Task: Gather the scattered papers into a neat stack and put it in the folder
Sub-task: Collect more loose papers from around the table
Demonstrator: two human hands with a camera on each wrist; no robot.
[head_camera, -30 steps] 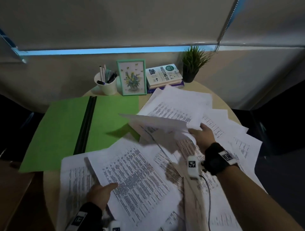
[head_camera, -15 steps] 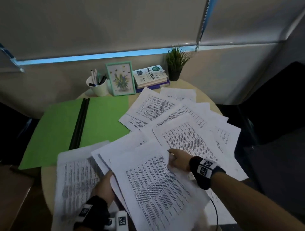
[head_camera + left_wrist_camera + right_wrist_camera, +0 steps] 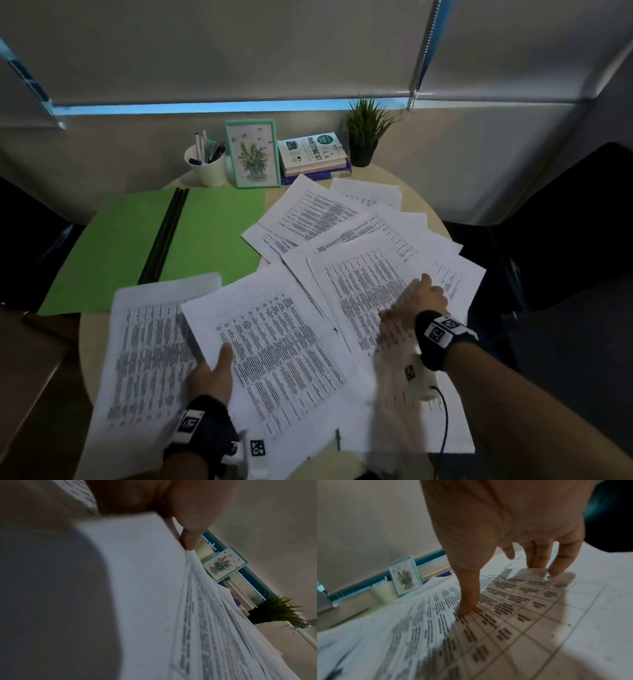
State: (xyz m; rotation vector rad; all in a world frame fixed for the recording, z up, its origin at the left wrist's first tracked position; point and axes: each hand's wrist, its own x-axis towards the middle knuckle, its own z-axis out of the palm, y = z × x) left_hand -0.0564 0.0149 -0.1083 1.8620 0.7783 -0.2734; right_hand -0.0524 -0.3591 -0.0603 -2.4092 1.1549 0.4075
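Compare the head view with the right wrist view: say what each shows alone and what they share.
Only the head view shows the open green folder, the left hand pinching a sheaf of papers, the books and the potted plant. Only the right wrist view shows the right hand's fingertips pressing a printed sheet. Both show the right hand, scattered papers and the framed flower picture.

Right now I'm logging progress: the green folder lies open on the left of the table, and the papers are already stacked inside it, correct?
Not quite. The green folder does lie open on the left, but it holds no stack: the head view shows the papers spread over the table beside it, with the left hand pinching some sheets and the right hand pressing on others.
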